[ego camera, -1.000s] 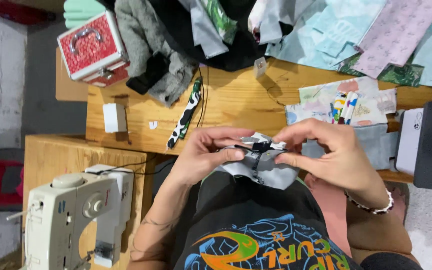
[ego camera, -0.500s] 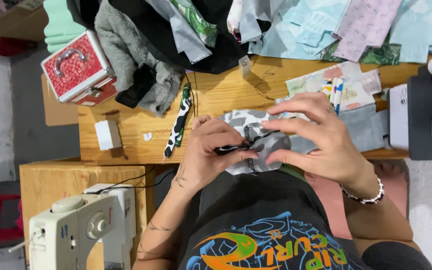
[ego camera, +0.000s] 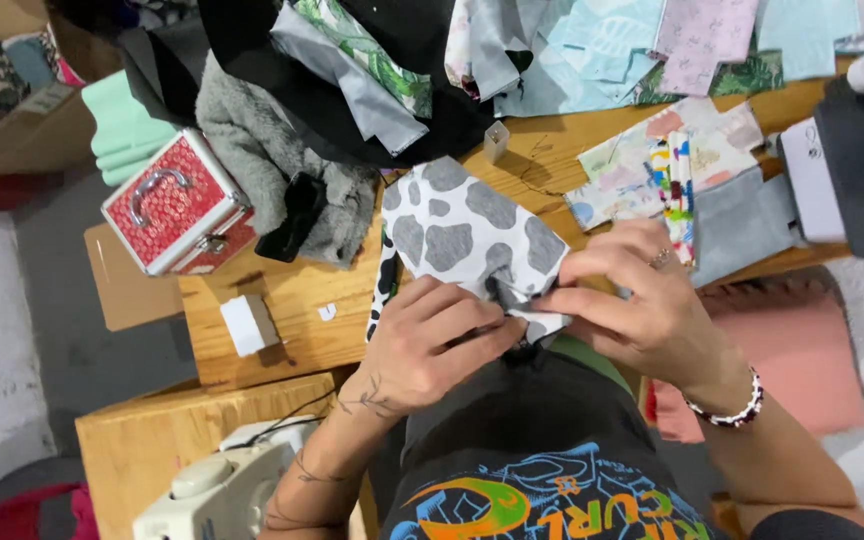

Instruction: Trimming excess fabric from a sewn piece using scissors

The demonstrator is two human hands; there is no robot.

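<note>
Both my hands hold a white fabric piece with grey cow-like patches (ego camera: pixel 472 235) over the near edge of the wooden table (ego camera: pixel 282 295). My left hand (ego camera: pixel 432 340) grips its lower edge from below left, fingers curled over the cloth. My right hand (ego camera: pixel 637 305), with a ring and a beaded bracelet, pinches the same lower edge from the right. The fingertips of both hands meet at the fabric's bottom corner. The cloth stands up and fans out away from me.
A red dotted case (ego camera: pixel 177 205) sits at the table's left end beside grey fleece (ego camera: pixel 272 160) and dark cloth. A small white box (ego camera: pixel 249 324) lies near the edge. Patterned fabric pieces (ego camera: pixel 672 165) cover the right. A white sewing machine (ego camera: pixel 222 495) stands lower left.
The patched fabric has opened out and lifted up away from me. My hands have shifted slightly right and closer together at its lower edge; the view has tilted.
</note>
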